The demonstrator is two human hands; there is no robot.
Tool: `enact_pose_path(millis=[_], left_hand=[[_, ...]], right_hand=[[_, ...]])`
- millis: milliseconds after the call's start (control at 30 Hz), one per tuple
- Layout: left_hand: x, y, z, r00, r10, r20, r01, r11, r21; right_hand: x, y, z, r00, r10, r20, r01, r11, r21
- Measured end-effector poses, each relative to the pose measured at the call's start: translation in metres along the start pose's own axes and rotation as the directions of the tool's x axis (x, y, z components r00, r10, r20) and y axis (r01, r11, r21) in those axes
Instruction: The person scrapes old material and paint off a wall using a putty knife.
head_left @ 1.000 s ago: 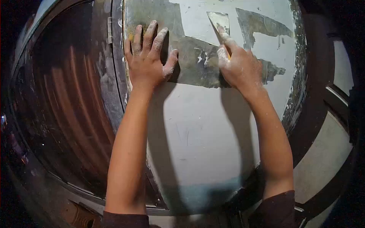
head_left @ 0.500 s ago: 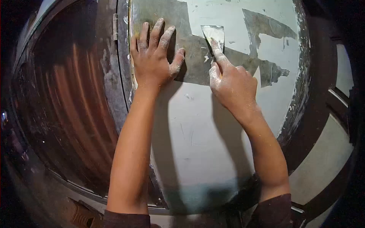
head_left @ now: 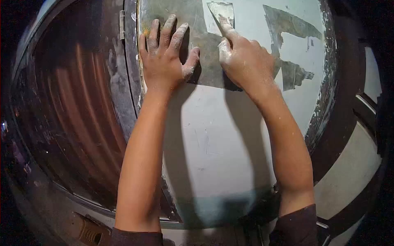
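Observation:
My left hand (head_left: 166,61) lies spread on the grey-brown bare part of a panel (head_left: 213,123), near its left edge, holding nothing. White dust coats its fingertips. My right hand (head_left: 248,61) grips a flat metal scraper (head_left: 221,11), with the index finger stretched along the blade and the thumb beside it. The blade rests on the white coating near the upper middle of the panel; its handle is hidden in the hand. Ragged grey patches (head_left: 289,24) show in the white coating to the right.
A hinge (head_left: 122,24) sits on the dark frame left of the panel. Further left is a dark pane with reddish folds (head_left: 82,94). Dark framework with pale panels (head_left: 349,172) stands at the right. A brown object (head_left: 90,233) lies at the lower left.
My right hand and the scraper have moved up and slightly left across the panel. My left hand stays nearly in place, still spread.

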State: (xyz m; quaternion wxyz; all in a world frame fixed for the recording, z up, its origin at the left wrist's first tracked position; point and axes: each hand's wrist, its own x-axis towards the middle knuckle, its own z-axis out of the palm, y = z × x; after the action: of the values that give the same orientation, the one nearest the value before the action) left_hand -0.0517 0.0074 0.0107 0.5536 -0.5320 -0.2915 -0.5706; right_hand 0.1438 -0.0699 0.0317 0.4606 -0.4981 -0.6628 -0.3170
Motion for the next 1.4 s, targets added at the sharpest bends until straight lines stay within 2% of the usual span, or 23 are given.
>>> enact_pose_path(millis=[67, 167, 233, 267, 333, 367, 433, 567, 633, 667, 733, 767, 867, 967, 1033, 1100, 1167, 1267, 1400], left_hand=[[0.000, -0.001, 0.000, 1.000, -0.006, 0.025, 0.006, 1.000, 0.003], [-0.001, 0.002, -0.004, 0.997, -0.037, 0.073, 0.036, 0.999, 0.020], [-0.001, 0.004, -0.007, 0.995, -0.052, 0.086, 0.052, 0.999, 0.008], [0.000, 0.003, -0.007, 0.995, -0.051, 0.084, 0.050, 0.999, 0.015], [0.000, 0.003, -0.006, 0.995, -0.048, 0.086, 0.047, 0.999, 0.015], [0.000, 0.004, -0.006, 0.993, -0.053, 0.101, 0.051, 0.998, 0.024], [-0.001, 0.003, -0.005, 0.995, -0.043, 0.089, 0.043, 0.999, 0.002], [-0.001, 0.003, -0.005, 0.994, -0.047, 0.094, 0.044, 0.999, 0.027], [-0.001, 0.003, -0.005, 0.996, -0.050, 0.079, 0.049, 0.999, 0.021], [-0.001, 0.003, -0.006, 0.996, -0.048, 0.077, 0.046, 0.999, 0.026], [0.000, 0.004, -0.007, 0.994, -0.046, 0.095, 0.044, 0.999, 0.022], [-0.001, 0.003, -0.005, 0.995, -0.042, 0.089, 0.041, 0.999, 0.019], [-0.001, 0.002, -0.006, 0.995, -0.037, 0.093, 0.036, 0.999, 0.009], [-0.001, 0.005, -0.008, 0.992, -0.056, 0.112, 0.053, 0.998, 0.029], [0.000, 0.005, -0.007, 0.992, -0.058, 0.110, 0.054, 0.998, 0.033], [0.001, 0.004, -0.008, 0.993, -0.053, 0.109, 0.050, 0.998, 0.034], [0.000, 0.004, -0.007, 0.993, -0.047, 0.107, 0.043, 0.998, 0.039], [-0.001, 0.003, -0.004, 0.997, -0.034, 0.075, 0.032, 0.999, 0.019], [-0.002, 0.004, -0.005, 0.998, -0.039, 0.058, 0.038, 0.999, 0.024]], right_hand=[[0.005, 0.001, -0.001, 1.000, 0.023, 0.005, -0.023, 1.000, -0.004], [-0.032, -0.003, -0.007, 0.996, 0.053, 0.077, -0.051, 0.998, -0.023], [-0.043, -0.008, -0.013, 0.963, 0.152, 0.222, -0.137, 0.987, -0.081], [-0.038, -0.007, -0.012, 0.964, 0.147, 0.221, -0.134, 0.988, -0.076], [-0.021, -0.002, -0.007, 0.998, 0.026, 0.060, -0.024, 0.999, -0.038], [-0.010, 0.003, -0.002, 0.998, 0.032, 0.062, -0.029, 0.999, -0.037], [0.009, 0.007, 0.003, 0.999, 0.006, -0.032, -0.007, 1.000, -0.023], [-0.037, 0.001, -0.004, 1.000, 0.004, 0.015, -0.004, 1.000, -0.004], [-0.048, 0.000, -0.005, 0.978, 0.079, 0.194, -0.067, 0.995, -0.069], [-0.041, 0.000, -0.003, 0.978, 0.077, 0.192, -0.066, 0.996, -0.064], [-0.013, 0.005, 0.003, 0.999, -0.027, -0.047, 0.027, 1.000, 0.003], [0.005, 0.009, 0.005, 0.997, -0.036, -0.065, 0.033, 0.999, -0.043], [0.010, 0.011, -0.001, 0.998, -0.027, -0.052, 0.026, 1.000, -0.015], [-0.039, 0.005, -0.002, 0.999, 0.006, 0.033, -0.006, 1.000, 0.006], [-0.047, 0.003, -0.003, 0.983, 0.077, 0.169, -0.072, 0.997, -0.039], [-0.029, 0.003, -0.003, 0.998, 0.016, 0.060, -0.013, 0.999, -0.042], [0.002, 0.006, 0.000, 0.999, 0.042, -0.024, -0.040, 0.997, 0.067], [0.003, 0.006, -0.001, 0.997, 0.073, -0.011, -0.072, 0.997, 0.040], [-0.043, 0.005, 0.005, 0.988, 0.079, 0.131, -0.089, 0.993, 0.072]])
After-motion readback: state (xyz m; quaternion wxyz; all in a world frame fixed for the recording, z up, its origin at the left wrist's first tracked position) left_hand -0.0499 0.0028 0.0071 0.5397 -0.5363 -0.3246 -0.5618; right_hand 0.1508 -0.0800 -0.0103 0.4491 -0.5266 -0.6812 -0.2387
